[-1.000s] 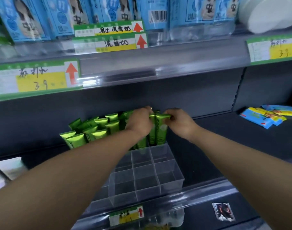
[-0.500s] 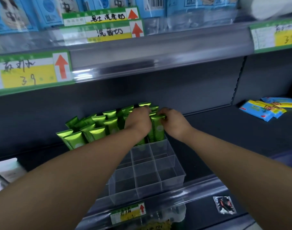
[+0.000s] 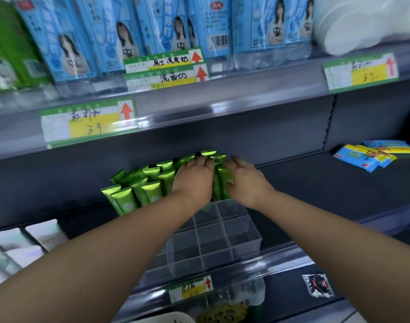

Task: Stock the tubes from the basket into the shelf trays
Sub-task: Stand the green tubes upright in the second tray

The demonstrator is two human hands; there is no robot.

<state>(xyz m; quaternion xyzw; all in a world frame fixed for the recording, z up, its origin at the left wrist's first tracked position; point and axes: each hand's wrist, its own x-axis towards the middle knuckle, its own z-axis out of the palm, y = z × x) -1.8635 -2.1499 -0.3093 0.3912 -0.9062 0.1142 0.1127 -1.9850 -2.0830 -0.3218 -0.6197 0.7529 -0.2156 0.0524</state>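
Observation:
Several green tubes (image 3: 150,190) stand upright in the back cells of a clear divided tray (image 3: 246,238) on the dark middle shelf. My left hand (image 3: 194,180) lies over the tops of the tubes on the right side of the group, fingers stretched forward. My right hand (image 3: 243,180) is beside it with fingers spread and relaxed, its thumb side touching the rightmost green tubes (image 3: 221,183) that show between both hands. The tray's front cells hold nothing. The basket is out of view.
Blue packs (image 3: 208,24) and price labels (image 3: 87,122) fill the shelf above. Blue-and-yellow packets (image 3: 372,157) lie at the right of the middle shelf. White boxes (image 3: 43,231) sit at the left. A small sachet (image 3: 317,285) lies on the lower shelf.
Both hands pinched the tops of the rightmost tubes before; now their fingers are straightened and rest against the tubes. The view has tilted up a little.

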